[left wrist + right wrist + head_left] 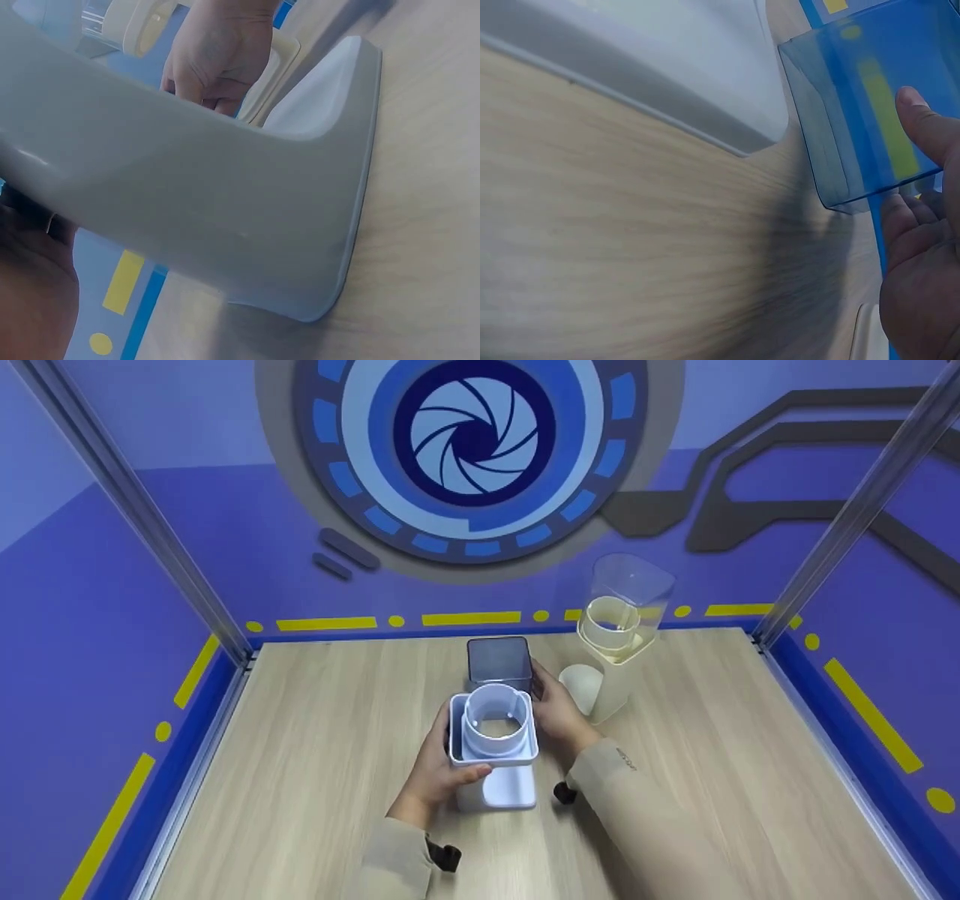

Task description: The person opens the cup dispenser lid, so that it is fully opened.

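Observation:
A white pet-feeder-like base (pixel 508 789) with a round collar in its square top stands on the wooden table, its low dish facing the person. My left hand (pixel 431 772) grips its upper left side, thumb across the front below the rim. In the left wrist view the base's side (pixel 187 195) fills much of the picture. Just behind the base is a smoky see-through container (pixel 499 660). My right hand (pixel 559 714) holds that container by its right side; the right wrist view shows the thumb (pixel 922 124) on one face and the other fingers around the edge.
A cream base (pixel 616 690) of similar shape stands at the back right, with a clear tank (pixel 637 574) on top and a pale dish (pixel 581 686). Blue patterned walls (pixel 187 540) and metal posts (pixel 142 510) enclose the wooden table (pixel 322 720).

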Motion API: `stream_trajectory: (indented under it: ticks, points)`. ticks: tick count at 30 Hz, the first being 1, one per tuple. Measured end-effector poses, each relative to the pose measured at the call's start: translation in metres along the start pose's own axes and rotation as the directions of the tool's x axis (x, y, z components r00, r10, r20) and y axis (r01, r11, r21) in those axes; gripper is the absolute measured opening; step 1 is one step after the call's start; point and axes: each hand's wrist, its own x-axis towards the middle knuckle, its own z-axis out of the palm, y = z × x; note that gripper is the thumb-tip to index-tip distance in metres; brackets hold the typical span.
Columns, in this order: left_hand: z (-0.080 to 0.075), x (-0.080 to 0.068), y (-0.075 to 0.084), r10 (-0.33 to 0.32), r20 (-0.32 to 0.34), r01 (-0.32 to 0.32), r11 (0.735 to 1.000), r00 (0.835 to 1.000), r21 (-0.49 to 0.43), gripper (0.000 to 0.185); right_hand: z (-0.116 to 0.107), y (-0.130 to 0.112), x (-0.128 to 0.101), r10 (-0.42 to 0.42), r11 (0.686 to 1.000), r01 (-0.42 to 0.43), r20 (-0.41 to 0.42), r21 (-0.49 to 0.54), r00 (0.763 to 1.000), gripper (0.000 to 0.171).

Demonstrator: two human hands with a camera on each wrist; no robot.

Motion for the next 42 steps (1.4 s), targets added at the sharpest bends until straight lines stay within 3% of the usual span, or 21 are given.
stream_trajectory:
  ticks: [9, 15, 22, 33, 38, 42]
  points:
    - [-0.007, 0.002, 0.009, -0.067, 0.007, 0.066, 0.997, 0.998, 0.025, 0.114, 0.004, 0.000, 0.002, 0.014, 1.000, -0.015, -0.027, -0.022, 1.000, 0.091]
    - [-0.016, 0.008, 0.012, -0.064, 0.001, 0.064, 0.997, 0.998, 0.044, 0.117, 0.005, 0.000, 0.005, 0.022, 1.000, -0.023, -0.018, -0.006, 1.000, 0.092]
    - [-0.033, 0.016, 0.014, -0.085, -0.011, 0.086, 0.990, 0.996, 0.116, 0.120, 0.005, -0.002, 0.006, 0.037, 0.997, -0.040, -0.054, -0.066, 0.998, 0.094]
    - [-0.056, 0.021, 0.016, -0.126, -0.017, 0.127, 0.982, 0.992, 0.140, 0.134, 0.007, -0.002, 0.007, 0.055, 0.996, -0.058, -0.048, -0.064, 0.997, 0.101]
    - [-0.057, 0.018, 0.020, -0.132, -0.004, 0.132, 0.989, 0.991, 0.068, 0.142, 0.004, -0.003, 0.003, 0.043, 0.991, -0.049, -0.052, -0.125, 0.998, 0.100]
    - [-0.057, 0.010, 0.034, -0.049, -0.046, 0.048, 0.998, 0.998, -0.028, 0.141, 0.000, -0.009, -0.010, 0.032, 0.981, -0.050, -0.096, -0.185, 0.995, 0.097]
